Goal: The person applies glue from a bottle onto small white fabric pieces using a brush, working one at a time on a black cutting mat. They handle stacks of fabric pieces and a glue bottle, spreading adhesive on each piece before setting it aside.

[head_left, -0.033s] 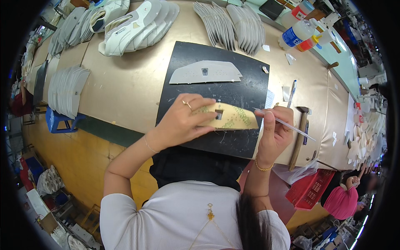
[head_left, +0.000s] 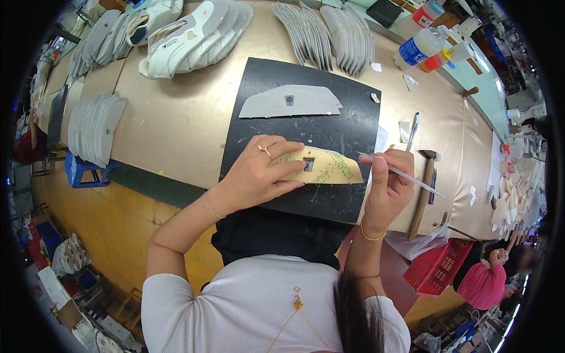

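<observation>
On the black cutting mat in front of me, my left hand lies flat on a yellowish shoe piece, fingers spread and pressing it down near its small dark window. My right hand sits at the mat's right edge, fingers pinched around a thin white brush whose tip meets the right end of that piece while the handle runs off to the right. Compared with the earlier picture I see no real change: both hands, the yellowish piece and the brush sit where they did.

Farther up the mat lies a grey shoe piece, apart from the one under my hand. Just right of the mat a blue pen rests on the tan table, and a hammer lies beside my right hand. Stacks of grey cut pieces fan out along the far side, white shoe uppers pile at the upper left, and bottles stand at the upper right. A person in a pink top sits at the lower right.
</observation>
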Tool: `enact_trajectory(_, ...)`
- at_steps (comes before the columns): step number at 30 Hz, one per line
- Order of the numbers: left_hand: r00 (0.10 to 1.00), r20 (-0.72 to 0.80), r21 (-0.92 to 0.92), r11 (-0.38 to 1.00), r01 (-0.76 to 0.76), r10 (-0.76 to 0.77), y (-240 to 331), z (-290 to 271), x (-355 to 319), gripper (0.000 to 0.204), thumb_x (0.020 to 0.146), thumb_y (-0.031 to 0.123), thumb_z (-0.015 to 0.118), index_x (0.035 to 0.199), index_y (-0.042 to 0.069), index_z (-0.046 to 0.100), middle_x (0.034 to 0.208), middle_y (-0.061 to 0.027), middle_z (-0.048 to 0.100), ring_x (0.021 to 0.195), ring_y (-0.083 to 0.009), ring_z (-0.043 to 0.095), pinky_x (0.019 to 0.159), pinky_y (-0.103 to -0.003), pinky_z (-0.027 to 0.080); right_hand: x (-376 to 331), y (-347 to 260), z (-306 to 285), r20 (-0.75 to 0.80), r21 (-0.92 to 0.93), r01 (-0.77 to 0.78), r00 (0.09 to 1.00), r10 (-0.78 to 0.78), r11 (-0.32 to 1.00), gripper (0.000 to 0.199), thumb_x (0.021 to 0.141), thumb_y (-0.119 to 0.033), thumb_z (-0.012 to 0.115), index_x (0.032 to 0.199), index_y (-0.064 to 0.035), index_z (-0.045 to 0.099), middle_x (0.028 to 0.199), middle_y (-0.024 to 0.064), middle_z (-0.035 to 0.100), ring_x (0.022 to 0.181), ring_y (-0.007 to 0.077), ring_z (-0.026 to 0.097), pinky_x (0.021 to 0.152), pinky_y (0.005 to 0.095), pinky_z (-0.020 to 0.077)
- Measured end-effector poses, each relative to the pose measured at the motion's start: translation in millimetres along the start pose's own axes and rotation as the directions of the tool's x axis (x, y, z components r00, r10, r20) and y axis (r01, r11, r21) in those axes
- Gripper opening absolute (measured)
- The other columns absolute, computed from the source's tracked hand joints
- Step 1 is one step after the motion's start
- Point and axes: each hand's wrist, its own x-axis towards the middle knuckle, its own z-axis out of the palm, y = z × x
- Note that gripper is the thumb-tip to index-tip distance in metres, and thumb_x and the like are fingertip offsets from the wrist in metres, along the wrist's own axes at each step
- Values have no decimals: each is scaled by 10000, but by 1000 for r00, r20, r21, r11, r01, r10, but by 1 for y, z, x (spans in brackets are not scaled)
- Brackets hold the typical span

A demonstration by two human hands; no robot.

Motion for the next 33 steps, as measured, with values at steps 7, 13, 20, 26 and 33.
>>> enact_trajectory(7, 1000, -11, -14, 1000, 13, -13, -4, 5, -3, 385, 694, 184, 892, 1043, 102, 752, 1269, -84, 659, 1141, -281, 605, 977, -411, 451, -1, 8, 3, 27, 3, -20, 999, 19, 1000, 69, 942, -39, 723, 981, -4, 677, 969, 80, 591, 857, 144, 567, 763, 257, 477)
enact_trajectory(13, 1000, -5, -7, 1000, 5, -5, -6, 5, -3, 345, 737, 212, 858, 1038, 90, 741, 1237, -88, 650, 1134, -289, 603, 989, -417, 463, -2, 10, 3, 54, -30, -26, 998, 27, 999, 95, 929, -44, 742, 986, -3, 678, 967, 85, 601, 852, 146, 568, 766, 258, 479)
enact_trajectory(20, 1000, -4, -31, 999, 26, -27, -6, 5, -4, 365, 710, 190, 893, 1035, 92, 758, 1268, -85, 655, 1156, -284, 610, 992, -411, 466, -4, 10, 9, 74, -19, -86, 993, 87, 996, 121, 913, -63, 765, 987, -3, 691, 956, 82, 610, 859, 161, 585, 753, 266, 479)
enact_trajectory(26, 1000, -6, -33, 999, 19, -19, -8, 6, -6, 364, 713, 190, 891, 1033, 82, 756, 1273, -90, 652, 1154, -288, 611, 989, -418, 476, -3, 13, 17, 153, -108, -66, 985, 82, 992, 93, 900, -62, 771, 946, -4, 715, 922, 93, 640, 815, 183, 605, 743, 282, 488)
enact_trajectory(33, 1000, -18, -45, 999, 14, -15, -10, 7, -7, 357, 711, 187, 888, 1024, 79, 754, 1269, -100, 648, 1139, -296, 617, 987, -427, 479, -1, 13, 29, 316, -184, -44, 943, 101, 982, 94, 937, -64, 734, 957, 18, 692, 926, 89, 670, 793, 150, 648, 696, 272, 524)
